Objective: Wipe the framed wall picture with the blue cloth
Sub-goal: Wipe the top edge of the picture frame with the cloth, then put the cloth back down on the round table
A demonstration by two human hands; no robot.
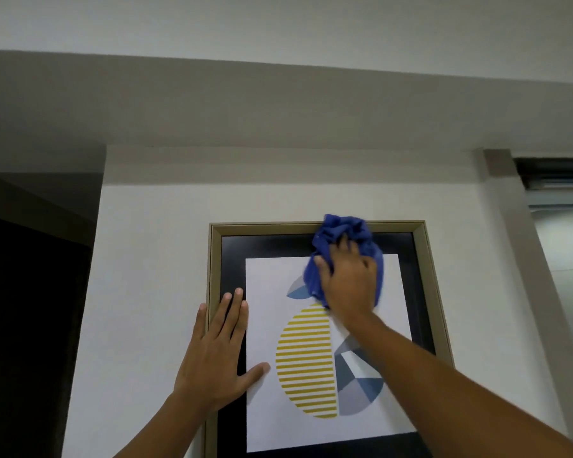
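The framed picture (420,279) hangs on a white wall: beige frame, black mat, white print with a yellow striped half-circle and grey-blue shapes. My right hand (348,279) presses a bunched blue cloth (339,228) against the glass near the top, right of centre; the cloth overlaps the frame's upper edge. My left hand (219,352) lies flat with fingers spread on the frame's left side, thumb resting on the print area. The picture's bottom edge is out of view.
A dark doorway (30,309) opens at the left. A wall corner and a window with a dark upper frame (556,180) stand at the right. A ceiling beam (278,100) runs overhead.
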